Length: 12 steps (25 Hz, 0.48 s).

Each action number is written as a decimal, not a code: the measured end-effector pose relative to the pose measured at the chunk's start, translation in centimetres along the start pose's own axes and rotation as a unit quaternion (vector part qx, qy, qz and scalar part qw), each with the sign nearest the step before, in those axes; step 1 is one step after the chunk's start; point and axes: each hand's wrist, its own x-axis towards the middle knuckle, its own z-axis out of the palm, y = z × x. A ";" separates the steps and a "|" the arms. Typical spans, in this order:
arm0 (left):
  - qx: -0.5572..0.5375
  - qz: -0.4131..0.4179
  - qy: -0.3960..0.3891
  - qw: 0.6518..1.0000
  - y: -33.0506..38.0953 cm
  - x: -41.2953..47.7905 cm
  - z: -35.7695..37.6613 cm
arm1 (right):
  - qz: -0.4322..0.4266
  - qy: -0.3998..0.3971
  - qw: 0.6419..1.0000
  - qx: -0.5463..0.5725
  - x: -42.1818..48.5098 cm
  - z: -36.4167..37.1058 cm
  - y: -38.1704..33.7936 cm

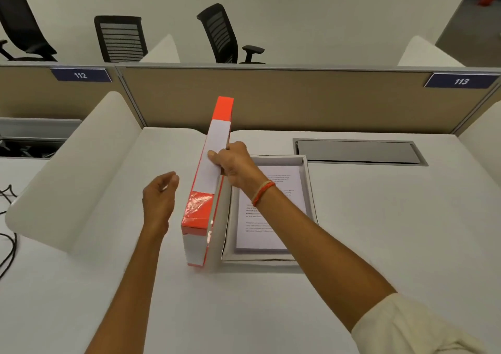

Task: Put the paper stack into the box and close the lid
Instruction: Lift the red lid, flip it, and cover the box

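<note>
Right hand [238, 164] clamped on the upper edge of the lid [208, 180], thumb laid across the white strip on the lid's outer rim, fingers wrapped over to the far side and out of sight. Lid standing on edge, nearly upright, orange with a white band along the rim and a white panel at the near end, glossy tape at the near orange corner. Lower long edge of the lid against the left wall of the box [305, 185], directly below that hand. Whether hinged or merely resting there, not clear.

Just under and behind the right wrist, inside the open box: the paper stack [284, 199], lying flat, printed text on the top sheet, partly crossed by the forearm. Orange band [263, 192] around the right wrist; pale sleeve [406, 326] pushed up past the elbow.

Left hand [161, 194] bare and holding nothing, fingers loosely curled with the thumb side up, hovering just beside the lid's outer face without touching it.

Beyond both hands: a grey cable hatch [357, 152] set in the white desk [379, 231], a beige partition [271, 96] with number plates, black office chairs [219, 34] behind it. Left of the left hand, a curved white divider [81, 164] and some black cables [8, 234] at the frame edge.
</note>
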 end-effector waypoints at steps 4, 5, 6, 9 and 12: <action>0.017 -0.122 -0.111 0.986 -5.5 1.2 2.7 | 0.038 -0.024 0.997 0.066 -2.6 -4.7 -1.0; -0.014 -0.162 -0.147 0.976 -6.3 1.2 3.1 | 0.044 -0.035 0.995 0.086 -3.2 -6.0 -1.1; -0.047 -0.200 -0.185 0.961 -7.0 1.1 3.5 | 0.048 -0.049 0.992 0.108 -3.7 -7.3 -1.2; -0.127 -0.246 -0.261 0.925 -8.0 0.6 4.6 | 0.048 -0.080 0.984 0.154 -4.8 -11.5 -1.0; -0.131 -0.193 -0.266 0.935 -7.1 -0.2 5.7 | 0.020 -0.026 0.993 0.116 -4.9 -16.2 0.4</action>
